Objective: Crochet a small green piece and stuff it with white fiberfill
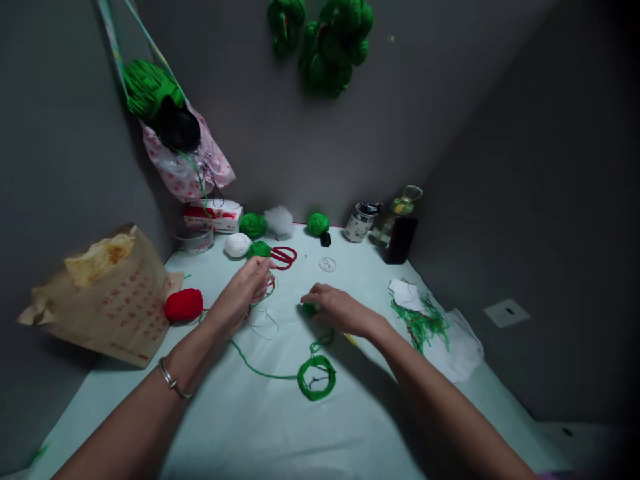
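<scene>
My left hand (253, 287) has its fingers pressed together near red-handled scissors (284, 259) and a small green yarn ball (259, 250); a thin strand and a bit of red show by its fingers, but what it grips is too small to name. To the right, my right hand (333, 305) has its fingers bent down over a small green piece (309, 309), partly hidden under them. Nearer to me lies a coil of green yarn (317, 378), with one strand running left and another up toward my right hand. Loose thin thread (264, 325) rests between the hands.
A paper bag with flatbread (115, 300) and a red yarn ball (183, 305) are left. Along the back stand green yarn balls (317, 224), a pen cup (359, 225), a bottle and a black phone (401, 241). Green scraps (423, 320) lie right.
</scene>
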Motion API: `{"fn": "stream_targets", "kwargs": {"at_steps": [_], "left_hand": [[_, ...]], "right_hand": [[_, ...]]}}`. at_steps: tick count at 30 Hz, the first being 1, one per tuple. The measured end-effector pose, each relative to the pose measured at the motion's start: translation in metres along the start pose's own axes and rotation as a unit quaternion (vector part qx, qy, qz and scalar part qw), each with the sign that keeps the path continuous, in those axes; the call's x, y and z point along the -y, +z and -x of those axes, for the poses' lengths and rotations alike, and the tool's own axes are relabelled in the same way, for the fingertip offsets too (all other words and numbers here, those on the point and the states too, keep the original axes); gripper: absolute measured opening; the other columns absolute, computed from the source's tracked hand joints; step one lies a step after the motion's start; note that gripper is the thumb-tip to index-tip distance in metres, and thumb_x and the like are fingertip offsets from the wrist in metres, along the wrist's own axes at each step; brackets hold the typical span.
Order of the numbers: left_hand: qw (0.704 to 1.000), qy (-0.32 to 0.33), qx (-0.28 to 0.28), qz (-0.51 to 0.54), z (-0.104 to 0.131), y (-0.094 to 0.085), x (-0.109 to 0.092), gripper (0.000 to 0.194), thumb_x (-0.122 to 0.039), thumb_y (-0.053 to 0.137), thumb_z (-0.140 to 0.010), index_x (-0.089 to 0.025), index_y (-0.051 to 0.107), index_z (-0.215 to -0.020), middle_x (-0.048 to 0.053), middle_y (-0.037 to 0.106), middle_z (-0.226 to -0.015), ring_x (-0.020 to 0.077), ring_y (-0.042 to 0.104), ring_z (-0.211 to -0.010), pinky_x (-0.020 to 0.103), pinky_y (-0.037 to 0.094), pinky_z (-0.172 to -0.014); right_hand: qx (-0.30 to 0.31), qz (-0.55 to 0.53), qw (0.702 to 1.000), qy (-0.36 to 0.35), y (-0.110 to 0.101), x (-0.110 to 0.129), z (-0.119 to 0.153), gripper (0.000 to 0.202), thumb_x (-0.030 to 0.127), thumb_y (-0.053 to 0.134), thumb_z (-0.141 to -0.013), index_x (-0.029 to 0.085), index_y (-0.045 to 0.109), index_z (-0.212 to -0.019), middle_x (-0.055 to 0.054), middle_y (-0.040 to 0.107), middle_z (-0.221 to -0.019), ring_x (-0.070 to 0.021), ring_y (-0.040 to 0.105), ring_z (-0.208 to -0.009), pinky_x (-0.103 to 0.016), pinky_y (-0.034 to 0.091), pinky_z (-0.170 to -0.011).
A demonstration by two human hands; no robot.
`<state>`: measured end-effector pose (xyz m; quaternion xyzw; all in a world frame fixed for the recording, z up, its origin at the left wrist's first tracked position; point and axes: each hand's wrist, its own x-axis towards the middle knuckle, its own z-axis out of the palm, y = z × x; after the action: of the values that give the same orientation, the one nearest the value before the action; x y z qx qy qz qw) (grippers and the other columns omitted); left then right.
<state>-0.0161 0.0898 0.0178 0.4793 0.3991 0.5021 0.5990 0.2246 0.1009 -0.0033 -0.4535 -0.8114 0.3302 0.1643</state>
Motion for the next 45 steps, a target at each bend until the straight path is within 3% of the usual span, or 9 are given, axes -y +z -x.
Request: {"fn": "stream_targets", "kwargs": {"at_steps": [7, 16, 20, 24, 28, 32, 36, 40, 45], "left_hand": [[0.996, 0.027, 0.033, -0.076, 0.035, 0.014, 0.026, 0.024, -0.04, 0.066, -0.087, -0.02, 0.07, -0.101, 0.0, 0.063, -0.085, 0.0123, 0.05, -0.065, 0.024, 0.042, -0.063], [0.984, 0.055, 0.032, -0.164, 0.059, 0.035, 0.054, 0.037, -0.037, 0.072, -0.082, -0.022, 0.066, -0.115, 0.004, 0.069, -0.105, 0.0223, 0.065, -0.095, 0.032, 0.048, -0.087], [0.978, 0.067, -0.007, -0.195, 0.055, 0.029, 0.052, 0.033, -0.041, 0.07, -0.082, -0.022, 0.068, -0.109, 0.007, 0.068, -0.116, 0.0268, 0.059, -0.113, 0.035, 0.043, -0.097], [0.977, 0.03, -0.024, -0.207, 0.051, 0.02, 0.053, 0.035, -0.048, 0.059, -0.088, -0.02, 0.065, -0.109, 0.004, 0.068, -0.094, 0.0228, 0.06, -0.083, 0.033, 0.046, -0.076], [0.979, -0.003, 0.021, -0.202, 0.053, 0.022, 0.058, 0.029, -0.044, 0.058, -0.088, -0.02, 0.066, -0.101, 0.0, 0.065, -0.078, 0.0191, 0.055, -0.066, 0.03, 0.042, -0.063], [0.978, 0.0, 0.071, -0.197, 0.057, 0.025, 0.06, 0.02, -0.038, 0.061, -0.086, -0.02, 0.07, -0.091, 0.002, 0.07, -0.085, 0.0219, 0.06, -0.083, 0.031, 0.044, -0.077], [0.979, -0.004, 0.081, -0.185, 0.06, 0.019, 0.06, 0.022, -0.039, 0.059, -0.088, -0.021, 0.069, -0.095, -0.001, 0.066, -0.078, 0.02, 0.057, -0.075, 0.029, 0.041, -0.067], [0.982, -0.013, 0.093, -0.167, 0.063, 0.015, 0.06, 0.021, -0.039, 0.059, -0.089, -0.021, 0.07, -0.09, -0.002, 0.063, -0.074, 0.0177, 0.053, -0.066, 0.028, 0.039, -0.061], [0.988, -0.002, 0.064, -0.141, 0.063, 0.016, 0.062, 0.018, -0.031, 0.072, -0.081, -0.021, 0.072, -0.095, 0.001, 0.069, -0.09, 0.0214, 0.06, -0.089, 0.029, 0.043, -0.079]], "right_hand": [[-0.083, -0.285, 0.954, 0.052, 0.037, 0.018, 0.034, 0.039, 0.047, 0.051, -0.094, 0.019, 0.063, -0.118, -0.008, 0.07, -0.1, -0.019, 0.066, -0.086, -0.033, 0.051, -0.081], [-0.103, -0.466, 0.876, 0.07, 0.072, 0.041, 0.045, 0.039, 0.058, 0.054, -0.088, 0.021, 0.064, -0.096, -0.005, 0.068, -0.087, -0.0168, 0.064, -0.078, -0.029, 0.053, -0.072], [-0.112, -0.429, 0.894, 0.07, 0.067, 0.041, 0.046, 0.042, 0.06, 0.055, -0.089, 0.02, 0.064, -0.09, 0.0, 0.06, -0.072, -0.0126, 0.051, -0.058, -0.025, 0.042, -0.056], [-0.178, -0.348, 0.919, 0.055, 0.058, 0.039, 0.052, 0.035, 0.046, 0.076, -0.079, 0.018, 0.06, -0.064, 0.004, 0.047, -0.06, -0.0108, 0.039, -0.059, -0.025, 0.033, -0.057], [-0.262, -0.324, 0.909, 0.008, 0.057, 0.044, 0.054, 0.03, 0.039, 0.071, -0.084, 0.019, 0.061, -0.065, -0.003, 0.061, -0.086, -0.0151, 0.052, -0.08, -0.027, 0.042, -0.072], [-0.204, -0.424, 0.883, -0.009, 0.06, 0.049, 0.054, 0.021, 0.042, 0.063, -0.089, 0.022, 0.058, -0.084, -0.003, 0.067, -0.101, -0.0109, 0.052, -0.059, -0.026, 0.04, -0.053], [-0.203, -0.247, 0.947, 0.02, 0.061, 0.048, 0.055, 0.023, 0.033, 0.067, -0.088, 0.024, 0.061, -0.108, -0.002, 0.068, -0.105, -0.0104, 0.049, -0.064, -0.024, 0.04, -0.06], [-0.131, -0.127, 0.983, 0.018, 0.061, 0.045, 0.059, 0.018, 0.036, 0.057, -0.096, 0.021, 0.065, -0.102, 0.003, 0.063, -0.075, -0.0128, 0.052, -0.068, -0.025, 0.038, -0.066], [-0.084, -0.235, 0.966, 0.073, 0.067, 0.042, 0.06, 0.023, 0.036, 0.064, -0.089, 0.018, 0.064, -0.076, 0.003, 0.06, -0.063, -0.0102, 0.05, -0.059, -0.023, 0.035, -0.058]]}}
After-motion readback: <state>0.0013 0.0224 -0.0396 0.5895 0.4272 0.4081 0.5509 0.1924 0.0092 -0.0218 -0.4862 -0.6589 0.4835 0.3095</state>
